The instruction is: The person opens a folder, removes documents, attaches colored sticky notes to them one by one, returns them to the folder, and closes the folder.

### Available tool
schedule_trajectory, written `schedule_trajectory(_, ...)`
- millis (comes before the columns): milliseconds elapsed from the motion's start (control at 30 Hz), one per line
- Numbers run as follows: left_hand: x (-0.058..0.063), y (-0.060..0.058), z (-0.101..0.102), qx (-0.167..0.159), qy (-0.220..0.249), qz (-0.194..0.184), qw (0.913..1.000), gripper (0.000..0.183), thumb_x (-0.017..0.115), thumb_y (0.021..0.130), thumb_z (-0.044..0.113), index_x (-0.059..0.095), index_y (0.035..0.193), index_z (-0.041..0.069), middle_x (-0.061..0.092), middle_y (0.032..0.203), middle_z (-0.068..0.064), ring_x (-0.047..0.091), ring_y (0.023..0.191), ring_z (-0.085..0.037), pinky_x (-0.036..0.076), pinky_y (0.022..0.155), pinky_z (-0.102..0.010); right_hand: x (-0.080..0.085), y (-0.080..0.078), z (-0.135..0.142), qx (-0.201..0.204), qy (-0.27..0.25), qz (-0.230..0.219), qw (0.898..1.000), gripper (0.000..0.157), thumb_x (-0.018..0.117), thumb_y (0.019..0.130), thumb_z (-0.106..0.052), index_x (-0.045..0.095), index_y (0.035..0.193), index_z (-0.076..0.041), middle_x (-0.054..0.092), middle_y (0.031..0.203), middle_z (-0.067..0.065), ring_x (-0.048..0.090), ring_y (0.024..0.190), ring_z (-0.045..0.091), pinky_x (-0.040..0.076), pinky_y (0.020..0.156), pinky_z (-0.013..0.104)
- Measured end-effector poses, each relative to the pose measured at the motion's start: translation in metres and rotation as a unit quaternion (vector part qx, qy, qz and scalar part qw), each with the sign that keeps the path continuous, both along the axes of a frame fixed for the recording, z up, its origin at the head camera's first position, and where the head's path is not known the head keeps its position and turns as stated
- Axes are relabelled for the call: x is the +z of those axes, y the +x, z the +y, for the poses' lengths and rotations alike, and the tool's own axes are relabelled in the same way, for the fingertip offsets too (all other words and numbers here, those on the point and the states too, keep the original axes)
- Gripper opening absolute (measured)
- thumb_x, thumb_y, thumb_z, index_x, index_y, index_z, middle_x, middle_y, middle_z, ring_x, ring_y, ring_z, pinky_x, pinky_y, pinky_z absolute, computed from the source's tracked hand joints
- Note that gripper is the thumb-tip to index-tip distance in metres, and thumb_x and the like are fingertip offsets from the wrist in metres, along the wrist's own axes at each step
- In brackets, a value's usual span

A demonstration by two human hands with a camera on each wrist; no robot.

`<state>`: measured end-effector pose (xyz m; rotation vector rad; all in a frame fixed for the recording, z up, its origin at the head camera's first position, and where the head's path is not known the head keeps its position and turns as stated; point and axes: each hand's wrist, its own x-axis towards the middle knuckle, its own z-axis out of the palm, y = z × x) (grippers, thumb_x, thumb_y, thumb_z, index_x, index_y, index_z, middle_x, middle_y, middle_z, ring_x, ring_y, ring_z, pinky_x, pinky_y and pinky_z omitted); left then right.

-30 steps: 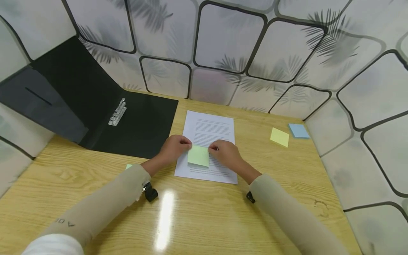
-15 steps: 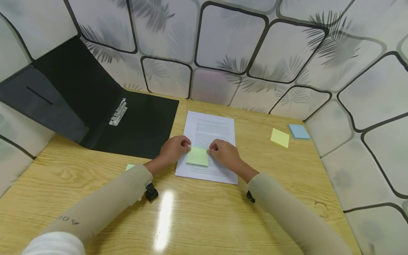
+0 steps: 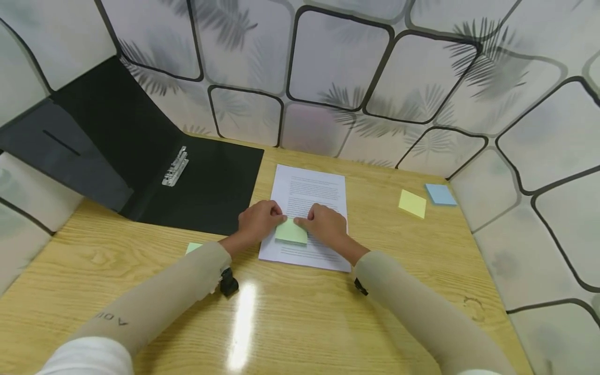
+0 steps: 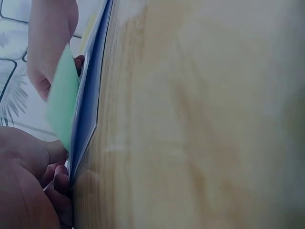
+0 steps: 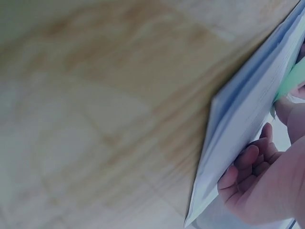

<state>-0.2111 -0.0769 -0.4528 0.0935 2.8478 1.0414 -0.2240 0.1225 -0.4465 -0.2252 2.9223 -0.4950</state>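
A pale green sticky note point(image 3: 291, 233) is on a printed paper stack point(image 3: 319, 179), its near edge lifted off the page. My left hand point(image 3: 258, 221) pinches the note's upper left corner between thumb and fingers. In the left wrist view the green note point(image 4: 63, 98) slants away from the sheets point(image 4: 90, 105). My right hand point(image 3: 326, 225) presses the note's top edge with its thumb. Its other fingers point(image 5: 250, 157) are curled against the sheets in the right wrist view.
A black lever-arch folder point(image 3: 213, 177) lies open at the left, its cover leaning on the patterned wall. A yellow sticky pad point(image 3: 412, 203) and a blue one point(image 3: 440, 195) sit at the back right. Another green pad point(image 3: 192, 247) is partly hidden by the left sleeve.
My right thumb has moved left from the sticky note's upper right corner along its top edge. My left hand has shifted slightly right, still at the upper left corner. The paper stays in place.
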Motion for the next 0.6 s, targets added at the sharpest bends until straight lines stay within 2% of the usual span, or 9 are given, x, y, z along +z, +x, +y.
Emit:
schedule_trajectory(300, -0.002, -0.002, -0.003, 0.007, 0.029, -0.017, 0.9994, 0.012, 0.067, 0.098, 0.029, 0.068, 0.098, 0.016, 0.066, 0.093, 0.0, 0.059, 0.081, -0.018, 0.042, 0.072, -0.036, 0.004, 0.003, 0.015, -0.016, -0.022, -0.002, 1.0, 0.037, 0.067, 0.095, -0.049, 0.063, 0.096, -0.013, 0.067, 0.088, 0.0, 0.057, 0.074, 0.017, 0.042, 0.064, 0.033)
schedule_trajectory(433, 0.001, -0.001, -0.005, 0.006, 0.041, -0.025, 0.9989, 0.012, 0.065, 0.098, 0.026, 0.067, 0.101, 0.015, 0.066, 0.096, -0.001, 0.06, 0.082, -0.02, 0.042, 0.071, -0.035, 0.004, 0.005, 0.022, -0.031, -0.032, -0.01, 0.999, 0.034, 0.067, 0.095, -0.047, 0.064, 0.1, -0.013, 0.069, 0.093, 0.001, 0.059, 0.077, 0.018, 0.043, 0.067, 0.034)
schedule_trajectory(600, 0.007, 0.002, -0.008, 0.001, 0.046, -0.033, 0.9984, 0.013, 0.064, 0.098, 0.025, 0.066, 0.102, 0.014, 0.065, 0.095, -0.002, 0.058, 0.082, -0.02, 0.04, 0.072, -0.035, 0.002, 0.004, 0.024, -0.021, -0.046, -0.009, 0.999, 0.034, 0.066, 0.096, -0.047, 0.065, 0.103, -0.014, 0.07, 0.098, 0.001, 0.061, 0.081, 0.018, 0.047, 0.071, 0.036)
